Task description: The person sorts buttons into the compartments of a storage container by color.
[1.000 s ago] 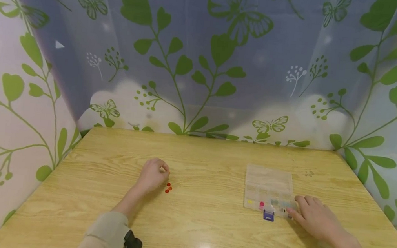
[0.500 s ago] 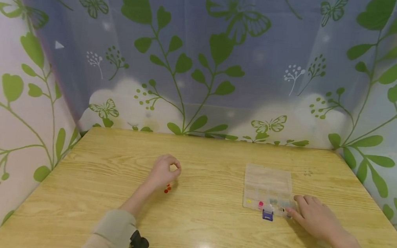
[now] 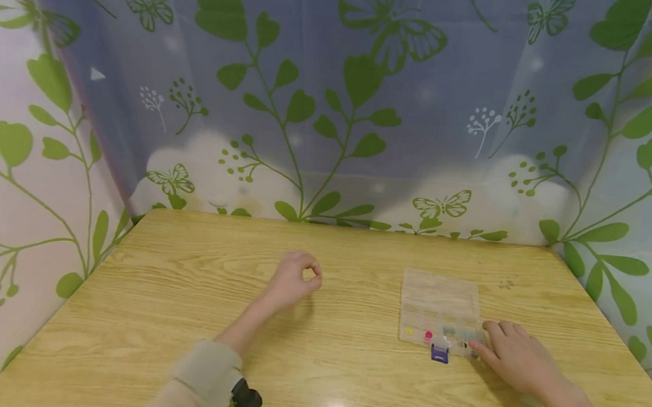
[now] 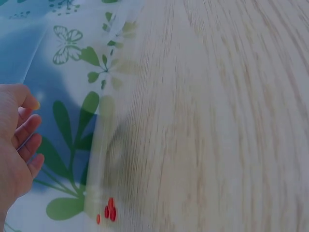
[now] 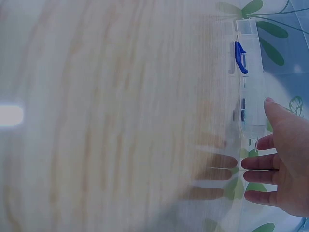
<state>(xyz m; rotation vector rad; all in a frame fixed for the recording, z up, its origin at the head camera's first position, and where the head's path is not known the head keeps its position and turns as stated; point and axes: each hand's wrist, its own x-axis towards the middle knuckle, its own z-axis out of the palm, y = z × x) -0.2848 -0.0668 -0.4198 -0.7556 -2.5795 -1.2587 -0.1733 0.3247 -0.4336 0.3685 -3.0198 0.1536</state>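
In the head view my left hand [image 3: 294, 279] hovers over the middle of the table, thumb and forefinger bent into a ring. Whether something small sits between their tips cannot be made out. Below it in the left wrist view lie several small red beads or discs [image 4: 112, 212]; my forearm hides them from the head camera. A clear plastic compartment box [image 3: 440, 297] lies at the right with its lid folded back, a blue latch [image 3: 439, 353] in front, and small yellow and pink pieces inside. My right hand [image 3: 519, 356] rests at the box's right side, fingers straight.
A wood-grain table [image 3: 348, 354] fills the lower head view. Patterned cloth [image 3: 289, 97] with leaves and butterflies hangs behind and at both sides. A black wrist camera [image 3: 246, 400] is strapped at my left sleeve.
My left hand has moved rightward, away from the red pieces, and my forearm now covers them in the head view. My right hand and the box stay put.
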